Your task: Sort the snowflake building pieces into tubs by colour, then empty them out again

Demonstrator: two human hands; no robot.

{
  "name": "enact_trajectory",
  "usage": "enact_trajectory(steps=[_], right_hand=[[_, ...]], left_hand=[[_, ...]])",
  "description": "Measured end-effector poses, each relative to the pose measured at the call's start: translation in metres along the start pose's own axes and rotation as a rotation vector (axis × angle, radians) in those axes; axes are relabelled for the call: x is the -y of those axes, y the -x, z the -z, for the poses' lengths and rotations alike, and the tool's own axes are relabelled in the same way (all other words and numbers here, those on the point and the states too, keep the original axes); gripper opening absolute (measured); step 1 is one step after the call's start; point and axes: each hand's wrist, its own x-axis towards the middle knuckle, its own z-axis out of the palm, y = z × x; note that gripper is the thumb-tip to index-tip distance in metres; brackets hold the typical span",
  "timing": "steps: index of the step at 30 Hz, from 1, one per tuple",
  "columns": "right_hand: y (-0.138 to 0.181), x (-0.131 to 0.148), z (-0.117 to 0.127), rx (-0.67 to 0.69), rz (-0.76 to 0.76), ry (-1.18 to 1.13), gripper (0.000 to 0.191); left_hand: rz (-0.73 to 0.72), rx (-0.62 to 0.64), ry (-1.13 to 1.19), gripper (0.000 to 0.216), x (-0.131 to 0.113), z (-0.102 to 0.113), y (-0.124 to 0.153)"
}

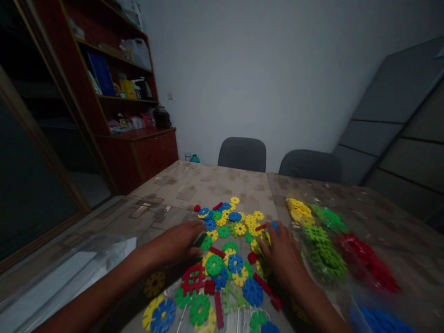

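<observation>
Across the table (pixel 194 185), most interlocking discs (pixel 229 259) lie loose at lower centre; bagged sorted ones (pixel 322 240) sit right. Left hand (pixel 180 243) seems to pinch one piece, though blurred; right hand (pixel 284 256) rests flat, fingers spread.

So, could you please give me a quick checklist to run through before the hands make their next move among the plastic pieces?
1. Left hand on the loose pieces: ok, its fingertips reach the pile's left edge.
2. Right hand on the pile: ok, it lies flat at the right edge.
3. What either hand grips: cannot tell, the fingers are blurred.
4. Sorted bags within view: ok, the yellow bag, green bag and red bag lie right of the right hand.
5. Red grid piece visible: ok, it lies near the left wrist.
</observation>
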Motion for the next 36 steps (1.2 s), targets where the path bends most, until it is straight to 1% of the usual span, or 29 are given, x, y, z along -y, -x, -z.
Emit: enact_trajectory(steps=[2,4,7,9,11,15,17,20,23,26,29,31,33,36], right_hand=[[-0.013,0.002,-0.001,0.013,-0.078,0.006,0.052],[-0.023,0.002,-0.005,0.017,-0.119,0.0,0.053],[-0.029,0.004,-0.01,0.034,-0.123,-0.018,0.051],[-0.026,0.008,-0.011,0.045,-0.066,-0.044,0.048],[-0.018,0.015,-0.009,0.065,0.026,-0.084,0.044],[-0.001,0.031,0.002,0.112,0.223,-0.199,0.038],[0.001,0.034,0.008,0.108,0.256,-0.233,0.039],[-0.002,0.029,0.013,0.09,0.206,-0.207,0.04],[-0.002,0.015,0.013,0.093,0.085,-0.122,0.044],[0.006,0.0,0.008,0.106,-0.022,-0.027,0.049],[0.014,-0.01,-0.001,0.142,-0.061,0.036,0.05],[0.017,-0.014,-0.01,0.136,-0.039,0.038,0.049],[0.018,-0.015,-0.019,0.092,0.034,0.01,0.047],[0.017,-0.017,-0.031,0.03,0.169,-0.09,0.046]], left_hand=[[0.039,-0.003,-0.054,0.061,0.007,0.007,-0.012],[0.076,-0.045,-0.08,0.066,0.013,0.014,-0.028],[0.124,-0.144,-0.079,0.062,0.021,0.02,-0.055],[0.132,-0.174,-0.056,0.057,0.024,0.02,-0.07],[0.103,-0.16,-0.02,0.05,0.025,0.016,-0.077],[-0.03,-0.1,0.053,0.032,0.02,0.01,-0.075],[-0.082,-0.094,0.069,0.029,0.016,0.011,-0.076],[-0.118,-0.132,0.051,0.024,0.012,0.012,-0.091],[-0.128,-0.182,0.011,0.027,0.014,0.008,-0.12],[-0.139,-0.214,-0.019,0.033,0.016,0.0,-0.152],[-0.157,-0.202,-0.03,0.032,0.015,-0.007,-0.175],[-0.171,-0.167,-0.028,0.032,0.013,-0.01,-0.183],[-0.192,-0.119,-0.018,0.031,0.011,-0.01,-0.184],[-0.245,-0.037,0.026,0.031,0.008,-0.009,-0.171]])
